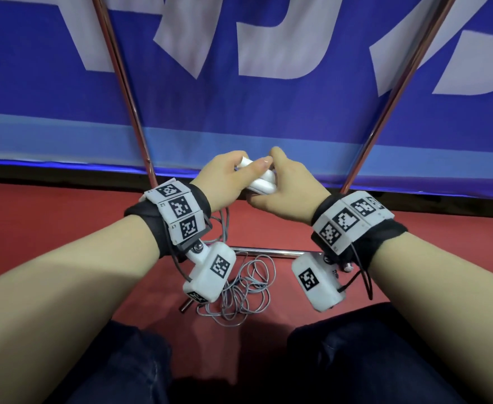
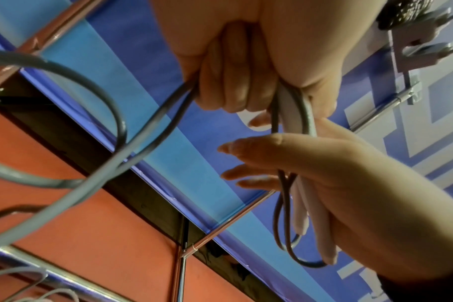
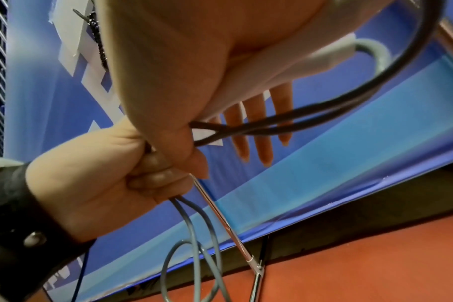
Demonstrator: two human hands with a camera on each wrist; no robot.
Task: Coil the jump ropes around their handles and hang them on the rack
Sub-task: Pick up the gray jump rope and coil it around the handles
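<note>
Two white jump rope handles (image 1: 261, 183) lie side by side between my hands at mid view. My left hand (image 1: 248, 166) grips their upper end together with the grey rope (image 1: 240, 290), thumb across the top. My right hand (image 1: 280, 182) holds the lower part, with the thumb over the handles and the fingers out straight. In the left wrist view the left hand (image 2: 233, 94) is a fist round rope (image 2: 13, 58) and handle, and the right hand (image 2: 285, 163) cradles the handles (image 2: 313, 214). The right wrist view shows the handles (image 3: 285, 67), the straight right fingers (image 3: 261, 126) and the left fist (image 3: 148, 175). Most of the rope hangs down into a loose tangle on the floor.
Two slanted metal rack poles (image 1: 123, 83) (image 1: 399, 83) rise in front of a blue banner (image 1: 268, 106). A chrome base bar (image 1: 268, 252) lies on the red floor (image 1: 50, 228) under my hands. My knees in dark trousers (image 1: 123, 365) fill the bottom of the head view.
</note>
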